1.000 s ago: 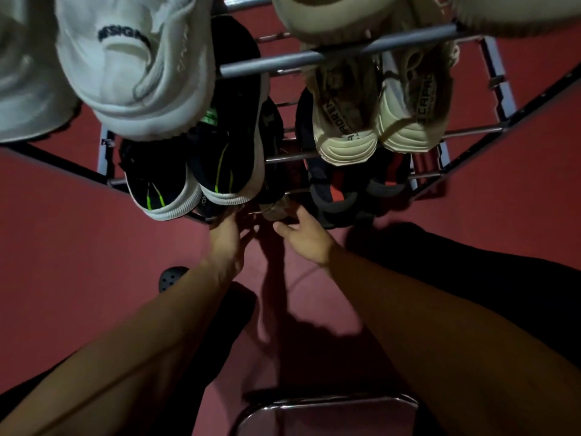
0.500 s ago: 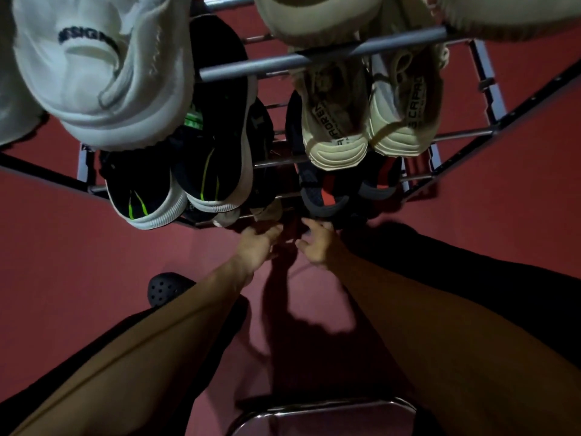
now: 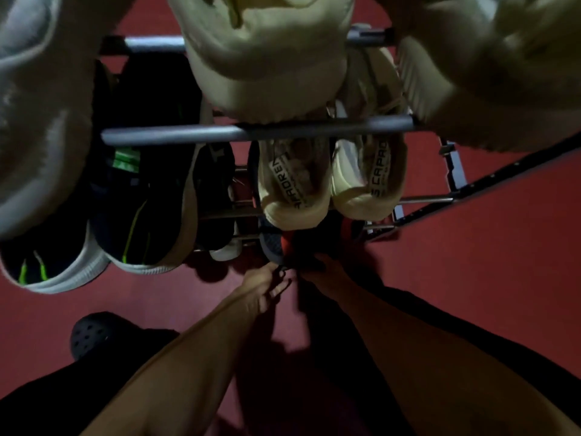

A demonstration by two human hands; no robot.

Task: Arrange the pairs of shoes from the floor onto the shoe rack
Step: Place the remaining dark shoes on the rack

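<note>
I look straight down a metal shoe rack [image 3: 188, 133] that stands on a red floor. At its lowest shelf lies a dark shoe with red accents [image 3: 273, 247]. My left hand [image 3: 267, 287] is at that shoe's near end, thumb up and fingers loosely spread, touching it. My right hand [image 3: 327, 275] reaches in beside it in deep shadow, and its fingers are hidden against the dark shoes. Cream sneakers [image 3: 292, 196] sit on the shelf above. Black sneakers with green stripes [image 3: 138, 234] fill the left side.
Large cream and white shoes [image 3: 267, 58] on the top shelf fill the upper view, blurred and close to the camera. A black perforated clog [image 3: 94, 335] is on the floor at lower left. Bare red floor [image 3: 471, 278] lies to the right of the rack.
Both hands have shifted right, from the rack's middle to the dark red-accented shoes. The camera has dropped closer to the top shelf.
</note>
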